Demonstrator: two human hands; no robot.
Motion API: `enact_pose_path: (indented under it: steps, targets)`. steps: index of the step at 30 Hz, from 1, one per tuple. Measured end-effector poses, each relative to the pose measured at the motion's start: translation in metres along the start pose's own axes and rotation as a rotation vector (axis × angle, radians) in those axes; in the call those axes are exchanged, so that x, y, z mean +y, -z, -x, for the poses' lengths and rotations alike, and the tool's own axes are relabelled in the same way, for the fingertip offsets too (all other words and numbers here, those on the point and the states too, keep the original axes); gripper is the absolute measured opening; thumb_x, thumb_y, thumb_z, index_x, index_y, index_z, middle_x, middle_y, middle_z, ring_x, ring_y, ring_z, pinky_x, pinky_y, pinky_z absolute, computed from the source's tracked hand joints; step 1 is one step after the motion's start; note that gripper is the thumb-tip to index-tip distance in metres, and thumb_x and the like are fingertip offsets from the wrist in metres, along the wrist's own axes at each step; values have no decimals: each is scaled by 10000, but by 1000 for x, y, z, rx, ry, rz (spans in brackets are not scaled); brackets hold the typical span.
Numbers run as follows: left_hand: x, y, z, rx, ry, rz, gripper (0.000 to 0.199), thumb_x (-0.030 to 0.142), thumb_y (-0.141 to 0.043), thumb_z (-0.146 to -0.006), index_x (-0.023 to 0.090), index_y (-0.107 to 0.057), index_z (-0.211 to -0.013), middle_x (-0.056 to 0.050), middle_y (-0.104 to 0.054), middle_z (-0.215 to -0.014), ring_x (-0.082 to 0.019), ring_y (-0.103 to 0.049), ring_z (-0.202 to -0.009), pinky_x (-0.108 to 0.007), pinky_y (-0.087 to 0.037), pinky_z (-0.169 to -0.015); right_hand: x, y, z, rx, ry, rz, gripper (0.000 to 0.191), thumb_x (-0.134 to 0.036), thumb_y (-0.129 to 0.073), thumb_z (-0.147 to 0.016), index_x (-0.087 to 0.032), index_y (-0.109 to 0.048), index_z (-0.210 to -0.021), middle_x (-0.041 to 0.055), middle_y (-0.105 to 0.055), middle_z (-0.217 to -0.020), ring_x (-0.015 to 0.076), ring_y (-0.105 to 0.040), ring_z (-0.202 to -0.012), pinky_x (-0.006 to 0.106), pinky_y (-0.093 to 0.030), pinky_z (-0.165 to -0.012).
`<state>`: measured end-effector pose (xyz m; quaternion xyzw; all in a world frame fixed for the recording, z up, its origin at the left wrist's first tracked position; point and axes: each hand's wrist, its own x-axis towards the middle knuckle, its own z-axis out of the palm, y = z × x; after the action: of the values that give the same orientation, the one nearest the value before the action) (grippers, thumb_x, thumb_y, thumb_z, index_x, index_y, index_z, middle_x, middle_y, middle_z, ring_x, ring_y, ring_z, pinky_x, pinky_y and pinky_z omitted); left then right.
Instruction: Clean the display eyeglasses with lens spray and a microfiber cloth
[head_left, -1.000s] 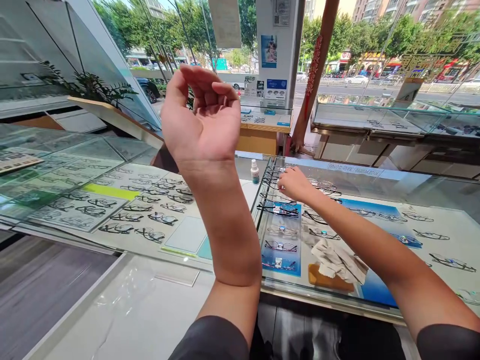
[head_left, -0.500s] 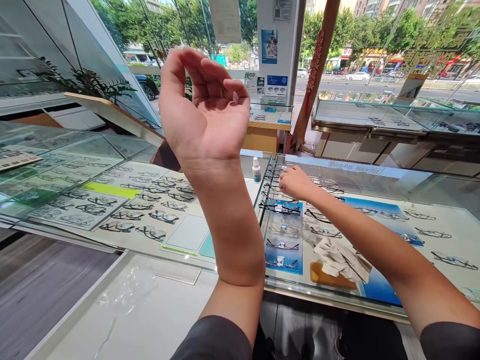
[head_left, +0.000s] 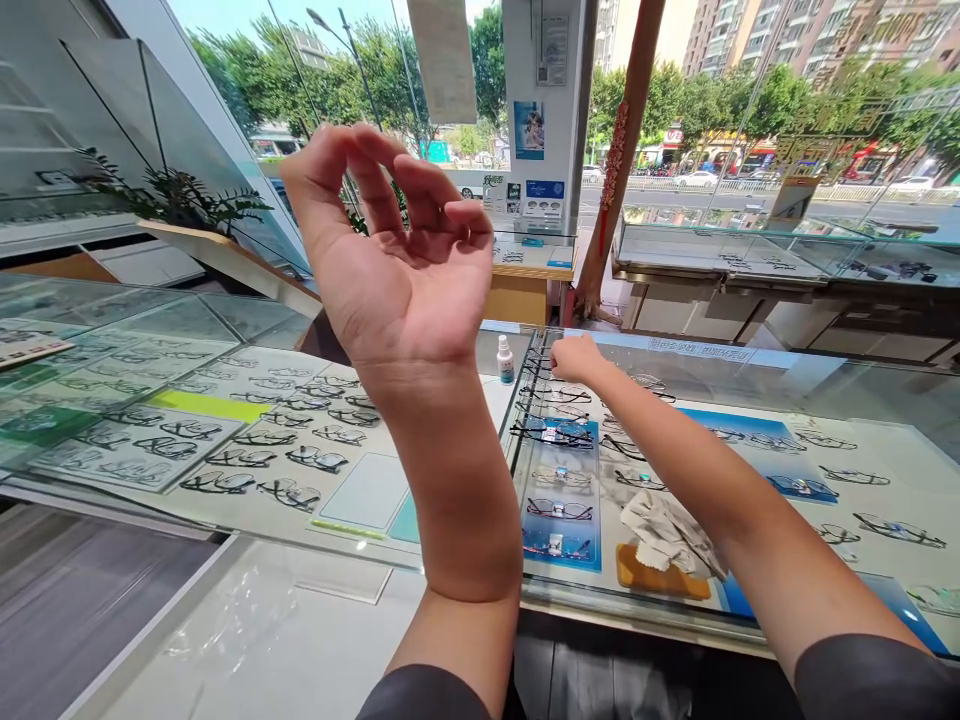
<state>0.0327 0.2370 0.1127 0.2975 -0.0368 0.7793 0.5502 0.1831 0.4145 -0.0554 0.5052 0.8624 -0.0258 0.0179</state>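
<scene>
My left hand (head_left: 405,250) is raised high in front of me, palm towards me. Its fingers curl, and the thumb and index tips come together at the top; whatever they pinch, if anything, does not show. Lower right, my right hand (head_left: 576,358) reaches over the far end of a column of eyeglasses (head_left: 551,433) in the display counter (head_left: 885,410). Its fingers are curled down at the frames, and what lies in them is hidden. Nearer me, a crumpled beige cloth (head_left: 664,530) rests on an orange-brown pad (head_left: 652,575), below my right forearm.
A small white spray bottle (head_left: 505,360) stands beyond my left wrist. More eyeglasses (head_left: 315,458) lie in rows on the left. A white tray (head_left: 247,650) with clear plastic is nearest me. A leaning wooden post (head_left: 619,150) and another glass case (head_left: 720,245) stand farther off.
My view has tipped up a little, so the counter sits lower. My right hand has moved slightly farther along the eyeglasses column. My left hand stays raised, its fingers a little more spread.
</scene>
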Motion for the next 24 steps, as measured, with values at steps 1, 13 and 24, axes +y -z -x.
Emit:
enact_pose_path:
  steps: [1, 13, 24]
  targets:
    - [-4, -4, 2, 8, -25, -7, 201, 236, -691, -987, 272, -498, -1027, 152, -653, -839, -29, -660, -723, -222, -438, -668, 4, 6, 6, 24, -9, -38, 128, -90, -701, -865, -156, -810, -875, 175, -833, -1024, 324, -753, -1025, 444, -453, -1008]
    - [-103, -60, 39, -281, -716, -397, 202, 125, -599, -1046, 193, -632, -859, 31, -590, -775, -63, -540, -684, -209, -425, -645, 100, 26, 168, 401, -48, -944, 67, -238, -651, -889, -226, -668, -953, 47, -814, -791, 190, -725, -654, 329, -550, -689]
    - [-203, 118, 70, -237, 19, -1348, 204, 354, -690, -888, 208, -597, -780, 11, -593, -755, -152, -496, -736, -313, -407, -761, 136, -37, 192, 680, 57, -1027, 212, -311, -554, -927, -217, -705, -1041, 60, -785, -1036, 210, -714, -897, 379, -532, -893]
